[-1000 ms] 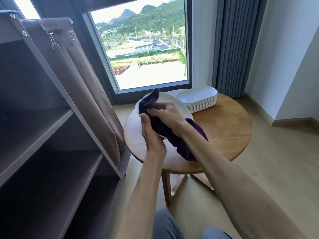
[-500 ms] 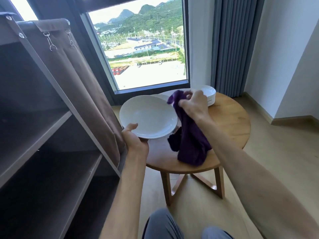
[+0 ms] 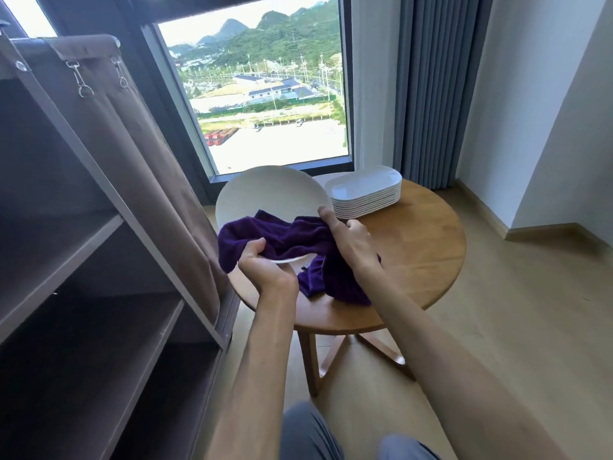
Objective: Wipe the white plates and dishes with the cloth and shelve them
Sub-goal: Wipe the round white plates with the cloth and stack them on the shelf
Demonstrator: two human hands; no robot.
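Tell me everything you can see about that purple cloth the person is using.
The deep purple terry-like cloth looks soft, thick and crumpled. It is draped over the near edge of the round white plate, covering its lower part, with one end hanging toward the round wooden table. The left hand grips the plate's rim with cloth bunched at its thumb; the right hand holds the cloth's other side. Its underside is hidden.

I see a round, light wooden table (image 3: 414, 260) on crossed legs; a stack of white oblong dishes (image 3: 365, 194) sits at its far edge near the window.
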